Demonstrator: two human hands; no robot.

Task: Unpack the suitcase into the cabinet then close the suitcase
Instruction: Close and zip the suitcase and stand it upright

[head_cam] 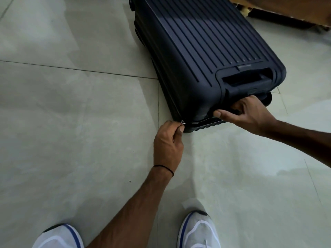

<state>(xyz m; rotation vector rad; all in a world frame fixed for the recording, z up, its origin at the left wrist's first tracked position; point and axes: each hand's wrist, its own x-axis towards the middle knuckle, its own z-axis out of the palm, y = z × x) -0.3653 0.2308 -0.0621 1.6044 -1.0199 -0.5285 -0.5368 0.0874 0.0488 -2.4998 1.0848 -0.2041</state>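
Note:
A dark navy ribbed hard-shell suitcase lies flat on the tiled floor, lid down, its recessed pull-handle end toward me. My left hand pinches the small silver zipper pull at the suitcase's near left corner. My right hand grips the near end of the case by its carry handle, fingers curled under the edge and thumb stretched along the seam.
A brown wooden furniture base stands at the top right, just behind the suitcase. Pale floor tiles spread to the left and right. My two white shoes are at the bottom edge.

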